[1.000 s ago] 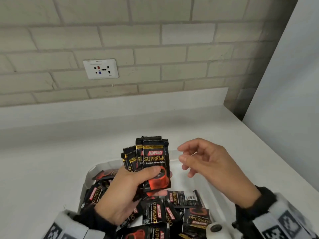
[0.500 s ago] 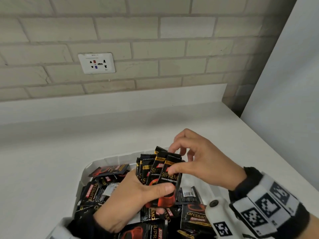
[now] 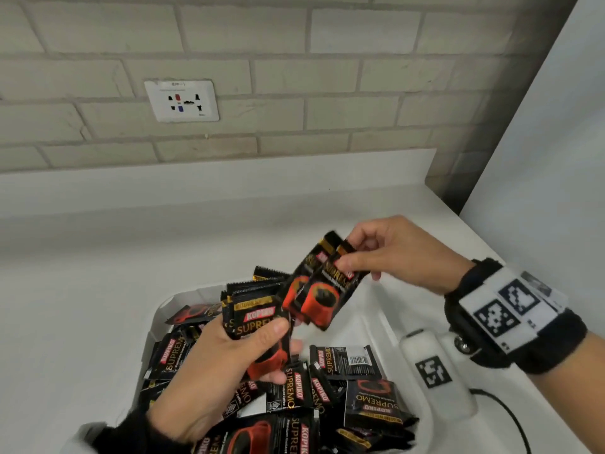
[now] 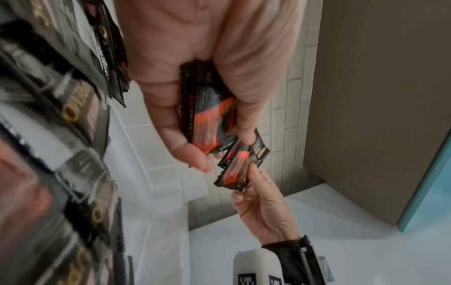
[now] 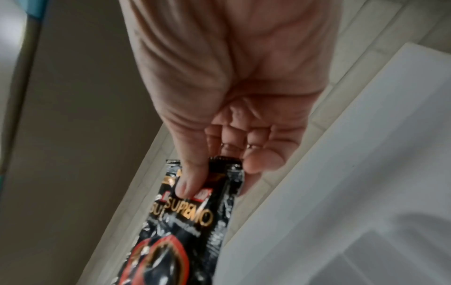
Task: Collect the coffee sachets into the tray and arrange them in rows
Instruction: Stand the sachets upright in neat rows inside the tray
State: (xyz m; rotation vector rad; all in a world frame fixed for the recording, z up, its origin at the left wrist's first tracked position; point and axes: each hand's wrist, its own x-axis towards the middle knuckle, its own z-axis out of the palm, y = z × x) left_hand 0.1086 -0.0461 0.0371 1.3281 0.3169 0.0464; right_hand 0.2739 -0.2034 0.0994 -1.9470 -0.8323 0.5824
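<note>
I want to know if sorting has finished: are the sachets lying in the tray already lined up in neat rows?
No, the loose sachets in the tray lie jumbled at mixed angles, overlapping one another.

Black-and-red Kopiko Supremo sachets lie jumbled in the white tray; one bunch and a tilted pair are held above.

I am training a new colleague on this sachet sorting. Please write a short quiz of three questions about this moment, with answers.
1. True or false: the right hand holds nothing.
2. What does the left hand grip?
A. a bundle of sachets
B. a plug
C. the tray rim
3. Fill in: the loose sachets lie inside the white ____.

Key: 1 false, it pinches two sachets; 2 A; 3 tray.
</note>
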